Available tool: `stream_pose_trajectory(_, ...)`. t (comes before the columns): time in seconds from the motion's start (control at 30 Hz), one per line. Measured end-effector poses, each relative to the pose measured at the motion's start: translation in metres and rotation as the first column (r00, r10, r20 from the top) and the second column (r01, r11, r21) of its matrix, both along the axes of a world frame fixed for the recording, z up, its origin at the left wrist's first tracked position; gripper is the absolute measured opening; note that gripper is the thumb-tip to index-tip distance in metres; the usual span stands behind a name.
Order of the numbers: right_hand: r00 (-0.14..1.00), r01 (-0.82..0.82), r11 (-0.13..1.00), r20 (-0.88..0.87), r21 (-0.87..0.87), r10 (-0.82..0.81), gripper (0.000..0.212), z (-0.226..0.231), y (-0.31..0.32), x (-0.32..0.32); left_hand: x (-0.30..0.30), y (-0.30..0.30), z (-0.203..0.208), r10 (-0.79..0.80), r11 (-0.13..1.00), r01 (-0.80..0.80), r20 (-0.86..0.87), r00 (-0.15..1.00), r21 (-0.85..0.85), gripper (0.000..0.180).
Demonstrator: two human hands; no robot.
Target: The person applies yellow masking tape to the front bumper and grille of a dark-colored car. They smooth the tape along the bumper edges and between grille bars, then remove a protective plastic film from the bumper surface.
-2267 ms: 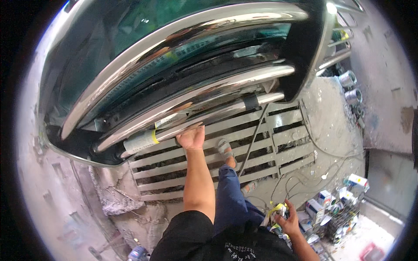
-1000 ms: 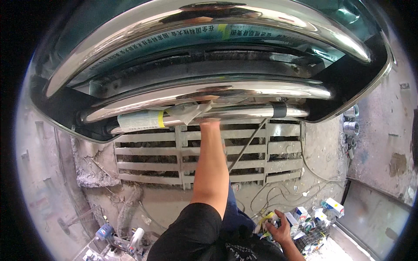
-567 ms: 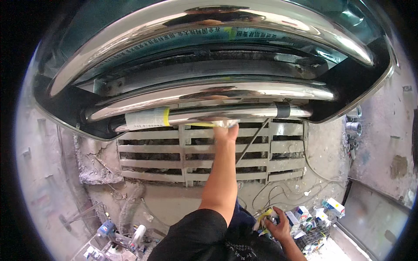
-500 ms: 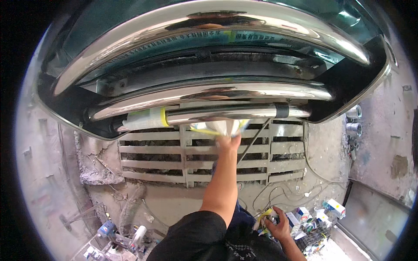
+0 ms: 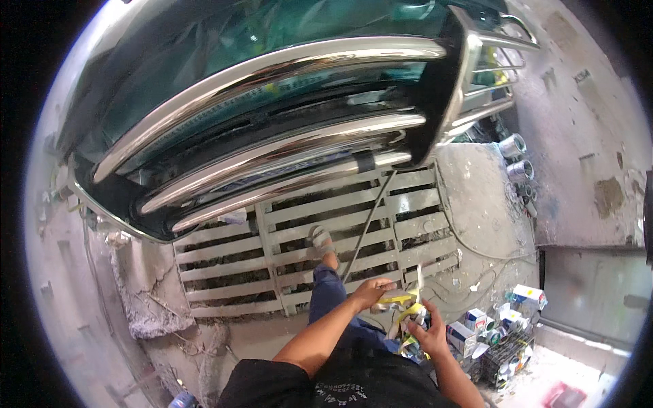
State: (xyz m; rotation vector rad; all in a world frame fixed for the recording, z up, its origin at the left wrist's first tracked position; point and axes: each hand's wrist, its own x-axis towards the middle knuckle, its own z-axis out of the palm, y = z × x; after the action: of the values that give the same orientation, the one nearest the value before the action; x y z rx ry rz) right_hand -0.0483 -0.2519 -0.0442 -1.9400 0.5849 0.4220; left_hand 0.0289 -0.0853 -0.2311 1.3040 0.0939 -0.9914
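Crumpled yellow masking tape [image 5: 398,298] with whitish film bunches between my two hands in front of my body. My left hand [image 5: 371,294] has its fingers closed on a yellow strip at the left of the bundle. My right hand [image 5: 428,333] curls around the lower right of the wad, its palm side hidden. Farther off stand curved chrome tubes: an upper bar [image 5: 340,52] and a lower bar [image 5: 262,197] with a black band [image 5: 365,161] around it. Neither hand touches the bars.
Underfoot is a slatted platform [image 5: 299,238], where my sandalled foot [image 5: 322,239] rests. A dark rod [image 5: 367,228] leans from the lower bar. Right of me are boxes [image 5: 462,338] and a black crate [image 5: 500,364]; metal cans [image 5: 520,171] lie by the wall. A broken concrete slab [image 5: 146,272] lies left.
My left hand has come back from the lower bar toward my right hand. The white covering with yellow edging no longer shows on that bar. My view has turned, tilting the bars.
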Motion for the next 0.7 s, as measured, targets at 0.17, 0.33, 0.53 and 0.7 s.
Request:
stream_pose_trajectory(0.17, 0.967, 0.164, 0.903, 0.115, 0.397, -0.226, 0.089, 0.02, -0.013, -0.006, -0.009, -0.007, 0.1, -0.005, 0.939, -0.213, -0.628, 0.778, -0.271, 0.043)
stream_pose_trajectory(0.33, 0.99, 0.048, 0.894, 0.101, 0.445, -0.103, 0.097, 0.0, -0.006, -0.011, -0.017, -0.03, 0.132, 0.259, 0.877, -0.432, -0.548, 0.795, -0.211, 0.027)
stream_pose_trajectory(0.53, 0.975, 0.1, 0.871, 0.128, 0.482, -0.183, 0.09, -0.018, 0.013, -0.019, -0.02, -0.045, 0.128, 0.379, 0.861, -0.399, 0.125, 0.917, 0.314, 0.027)
stream_pose_trajectory(0.7, 0.981, 0.096, 0.864, 0.101, 0.494, -0.166, 0.074, -0.015, 0.031, -0.009, -0.03, -0.032, 0.122, 0.513, 0.833, -0.535, 0.164, 0.843, 0.143, 0.021)
